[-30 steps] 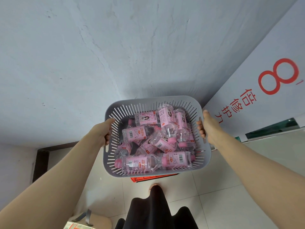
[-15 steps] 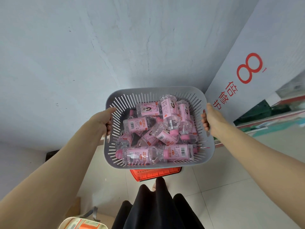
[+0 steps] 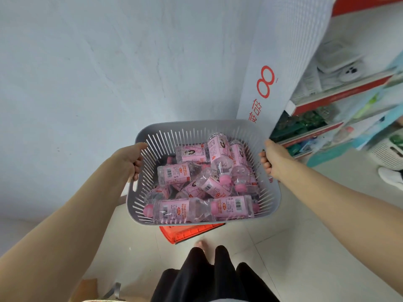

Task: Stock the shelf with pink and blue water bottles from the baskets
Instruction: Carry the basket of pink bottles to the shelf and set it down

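Observation:
I hold a grey slotted plastic basket [image 3: 196, 129] in the air in front of me. Several small bottles with pink labels and pink caps [image 3: 174, 173] lie jumbled inside it. My left hand [image 3: 130, 160] grips the basket's left rim, fingers curled through the handle slot. My right hand [image 3: 272, 160] grips the right rim the same way. A shelf unit [image 3: 340, 99] with red-edged boards comes into view at the right, with packaged goods on it.
A red basket [image 3: 192, 232] sits on the tiled floor under the grey one. A white panel with red print [image 3: 277, 79] forms the shelf's end. A white slotted basket [image 3: 388, 153] stands at far right. Bare grey wall fills the left.
The view has swung to the right while I carry the basket. The shelf boards and goods at the right have come into sight. Both hands keep the same grip.

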A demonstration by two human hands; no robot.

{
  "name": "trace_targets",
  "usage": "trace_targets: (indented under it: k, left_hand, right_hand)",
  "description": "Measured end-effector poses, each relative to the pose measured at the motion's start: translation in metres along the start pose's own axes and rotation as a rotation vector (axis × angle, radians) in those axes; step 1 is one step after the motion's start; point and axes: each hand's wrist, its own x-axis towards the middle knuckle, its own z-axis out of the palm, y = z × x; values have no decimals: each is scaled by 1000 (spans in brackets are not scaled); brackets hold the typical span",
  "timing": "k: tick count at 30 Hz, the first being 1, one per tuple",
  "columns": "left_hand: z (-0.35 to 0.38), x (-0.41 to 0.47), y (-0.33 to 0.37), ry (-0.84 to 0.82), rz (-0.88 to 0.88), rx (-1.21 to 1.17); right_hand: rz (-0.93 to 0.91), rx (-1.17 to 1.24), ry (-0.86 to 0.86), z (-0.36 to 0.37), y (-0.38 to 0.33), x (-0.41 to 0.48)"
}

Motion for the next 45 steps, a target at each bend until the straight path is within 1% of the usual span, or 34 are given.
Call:
trace_targets:
  k: [9, 16, 21, 24, 27, 33, 37, 40, 45]
  left_hand:
    - [70, -50, -15, -94, 64, 137]
    - [166, -95, -26, -211, 96, 280]
    - [254, -122, -27, -355, 141, 397]
    - [310, -141, -25, -457, 128, 466]
    - [369, -162, -22, -519, 168, 529]
    - [495, -216, -10, -665, 291, 739]
    - [584, -251, -5, -720, 339, 860]
    - [648, -279, -1, -744, 352, 930]
    - [750, -334, 2, -752, 463, 1017]
  right_hand:
    - [67, 75, 60, -101, 54, -20]
    - [112, 160, 168, -210, 111, -32]
    - [136, 225, 275, -299, 151, -49]
    - [155, 289, 347, -351, 174, -61]
    - [188, 387, 431, -399, 195, -70]
    - [242, 656, 586, -482, 235, -87]
    - [289, 738, 684, -534, 255, -88]
    - [359, 787, 757, -578, 271, -78]
    - [411, 856, 869, -646, 288, -69]
